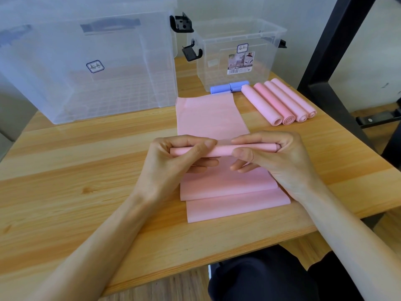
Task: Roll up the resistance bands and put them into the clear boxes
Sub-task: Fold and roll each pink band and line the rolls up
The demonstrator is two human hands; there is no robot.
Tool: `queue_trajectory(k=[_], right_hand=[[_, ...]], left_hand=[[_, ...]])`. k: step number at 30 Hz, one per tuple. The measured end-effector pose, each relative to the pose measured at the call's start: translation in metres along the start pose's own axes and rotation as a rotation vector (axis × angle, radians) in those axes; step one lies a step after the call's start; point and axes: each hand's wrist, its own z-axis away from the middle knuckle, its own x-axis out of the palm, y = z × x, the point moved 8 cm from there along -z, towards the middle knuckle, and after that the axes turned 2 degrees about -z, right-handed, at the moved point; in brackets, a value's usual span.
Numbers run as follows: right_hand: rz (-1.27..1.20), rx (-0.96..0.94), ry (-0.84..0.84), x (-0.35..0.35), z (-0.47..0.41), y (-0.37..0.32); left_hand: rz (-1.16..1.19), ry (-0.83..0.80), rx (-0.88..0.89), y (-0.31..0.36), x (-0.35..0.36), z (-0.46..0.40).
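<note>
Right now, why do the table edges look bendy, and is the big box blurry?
In the head view, the wide-angle lens bows the wooden table and its edges; the big clear box looks soft and hazy near the corner; soft, even daylight leaves only faint shadows under the left hand and right hand; the pink band they grip looks sharp.

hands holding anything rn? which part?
Yes. Both hands grip the rolled part of the pink band: left hand on the roll's left end, right hand on its right end. The unrolled rest lies flat on the table.
</note>
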Motion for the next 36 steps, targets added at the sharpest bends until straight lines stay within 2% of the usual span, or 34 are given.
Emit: queue_trajectory(k=[9,15,25,36], right_hand=[[0.041,0.024,0.015,-0.0014,0.0004,0.0016],[0.026,0.024,-0.017,0.0011,0.0012,0.0020],[0.046,0.064,0.046,-0.0033,0.0005,0.0039],[0.006,0.019,0.017,-0.0015,-0.0005,0.0010]], left_hand=[[0.002,-0.018,0.039,0.0009,0.0007,0.0000],[0.024,0.001,0.003,-0.0015,-0.0008,-0.0001],[-0.003,0.006,0.048,0.0008,-0.0010,0.0006],[0.029,0.012,-0.031,-0.0049,-0.0007,-0.0010]])
